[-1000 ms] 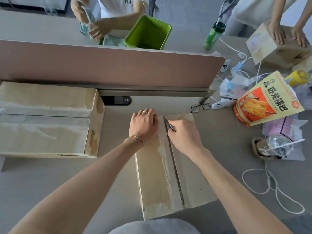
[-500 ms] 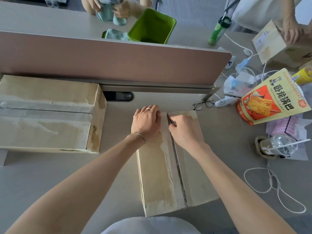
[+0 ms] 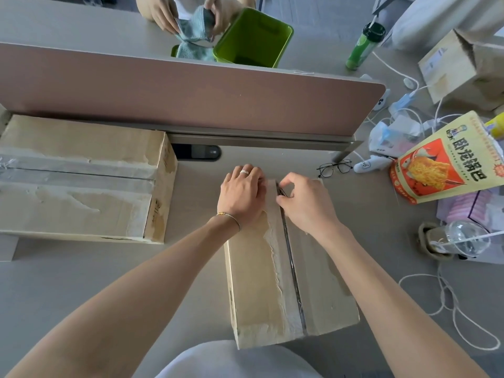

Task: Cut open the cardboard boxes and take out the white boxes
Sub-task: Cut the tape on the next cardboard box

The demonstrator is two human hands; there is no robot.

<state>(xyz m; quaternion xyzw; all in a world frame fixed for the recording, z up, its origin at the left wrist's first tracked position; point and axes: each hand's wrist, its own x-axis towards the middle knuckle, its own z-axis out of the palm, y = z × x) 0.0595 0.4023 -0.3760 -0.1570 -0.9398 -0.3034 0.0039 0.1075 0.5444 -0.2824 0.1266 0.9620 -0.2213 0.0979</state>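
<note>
A long cardboard box lies lengthwise in front of me, its taped centre seam running away from me. My left hand presses flat on the box's far left flap. My right hand pinches a small dark blade at the far end of the seam. A second, bigger cardboard box with a taped seam lies at the left. No white box shows.
A brown desk divider stands just behind the boxes. Glasses, a snack bag, a plastic cup and white cables crowd the right side. Beyond the divider other people's hands work by a green bin.
My hands stay at the far end of the seam; the right hand's fingers have lifted and spread slightly around the blade. The view has tilted a little.
</note>
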